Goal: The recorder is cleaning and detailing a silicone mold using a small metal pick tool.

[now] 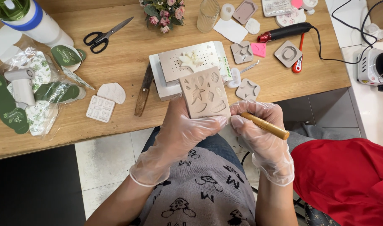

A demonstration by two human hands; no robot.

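Far left of bench (116, 54): clear bags of green leaf-print cut-outs (36, 94), white bottle with blue band (36, 21). Further right: black-handled scissors (103, 37), small white mould (100, 109), wooden-handled knife (144, 90) lying lengthwise away from viewer. Centre: white perforated block (187, 62) with pale cast flower on top. In front of it, off the bench edge and above the lap: tan silicone mould (205, 94) with leaf and starfish cavities, held upright-tilted, cavities facing the camera. Left hand (187, 129), gloved, clamped on the mould's lower left edge, thumb across its bottom. Right hand (262, 134), gloved, closed on a gold-coloured pen-like tool (267, 125); long axis running from lower right up-left, tip touching or just beside the mould's lower right corner, contact not certain. Mould immediately left of right hand. Right of bench: further small moulds (246, 90), black and red heat tool (285, 31) with cable. Far right: red cloth (346, 175).
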